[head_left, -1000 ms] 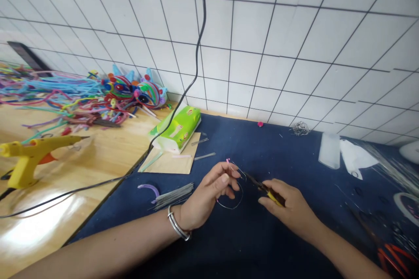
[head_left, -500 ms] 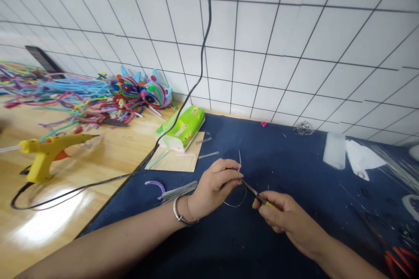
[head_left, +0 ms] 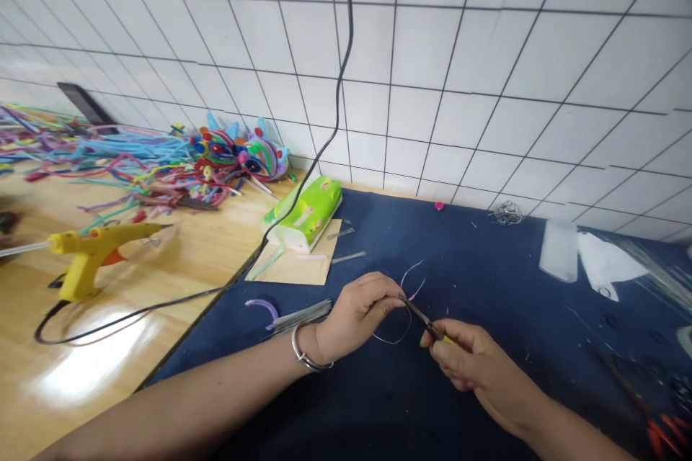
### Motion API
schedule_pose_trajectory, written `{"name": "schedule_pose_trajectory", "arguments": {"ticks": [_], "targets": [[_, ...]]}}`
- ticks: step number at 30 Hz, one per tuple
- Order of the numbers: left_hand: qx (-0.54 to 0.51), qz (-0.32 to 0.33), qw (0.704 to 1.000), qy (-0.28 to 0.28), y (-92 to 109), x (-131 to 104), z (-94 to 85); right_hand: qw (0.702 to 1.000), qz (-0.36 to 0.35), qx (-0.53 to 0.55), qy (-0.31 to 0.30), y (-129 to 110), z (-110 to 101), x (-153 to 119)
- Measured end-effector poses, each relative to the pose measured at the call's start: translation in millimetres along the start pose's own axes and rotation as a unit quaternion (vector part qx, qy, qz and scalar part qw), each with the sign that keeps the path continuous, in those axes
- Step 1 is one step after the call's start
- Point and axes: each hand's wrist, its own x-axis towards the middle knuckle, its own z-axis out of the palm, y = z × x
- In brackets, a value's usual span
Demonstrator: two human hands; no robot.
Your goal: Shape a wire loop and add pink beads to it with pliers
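Observation:
My left hand (head_left: 365, 313) pinches a thin wire (head_left: 397, 339) between thumb and fingers. The wire bends in a loop below the fingertips, and its thin ends stick up above them, with a small pink-purple bit on one. Closed round yellow-handled pliers (head_left: 424, 322), my right hand (head_left: 465, 356) points their dark jaws up and left. The jaw tips meet the wire right at my left fingertips; whether they are clamped on it is too small to tell.
Left of my hands lie a bundle of straight wires (head_left: 303, 317), a purple curved piece (head_left: 263, 310) and a green tissue pack (head_left: 308, 212). A yellow glue gun (head_left: 89, 256) rests on the wooden table, its black cord crossing. Orange-handled scissors (head_left: 667, 436) lie at lower right.
The wire ends have swung to the right and spread apart, showing the pink-purple bit. My left fingers have closed in more. The whole view has shifted slightly.

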Motion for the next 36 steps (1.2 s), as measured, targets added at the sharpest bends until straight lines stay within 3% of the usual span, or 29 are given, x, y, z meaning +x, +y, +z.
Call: {"name": "schedule_pose_trajectory", "arguments": {"ticks": [11,16,19,22,26,30,33,36], "targets": [[0.006,-0.007,0.999,-0.034,0,0,-1.8,0.977,-0.054,-0.191,0.073,-4,2,-2],[-0.016,-0.039,0.998,-0.05,1,1,-1.7,0.947,-0.085,-0.264,0.163,-12,-7,-6],[-0.067,-0.089,0.993,-0.025,4,1,-1.5,0.908,-0.148,-0.346,0.184,-10,-12,-7],[-0.145,-0.119,0.982,-0.01,8,1,-1.0,0.842,-0.25,-0.432,0.205,-4,-20,-4],[-0.208,-0.154,0.966,0.011,7,2,-0.3,0.758,-0.338,-0.536,0.153,5,-30,2],[-0.255,-0.186,0.948,0.041,0,4,0.5,0.739,-0.369,-0.55,0.122,6,-34,3],[-0.303,-0.218,0.927,0.028,-3,4,1.8,0.74,-0.374,-0.508,0.231,3,-39,3],[-0.349,-0.243,0.905,0.008,-2,3,3.1,0.74,-0.325,-0.487,0.331,4,-47,8]]}}
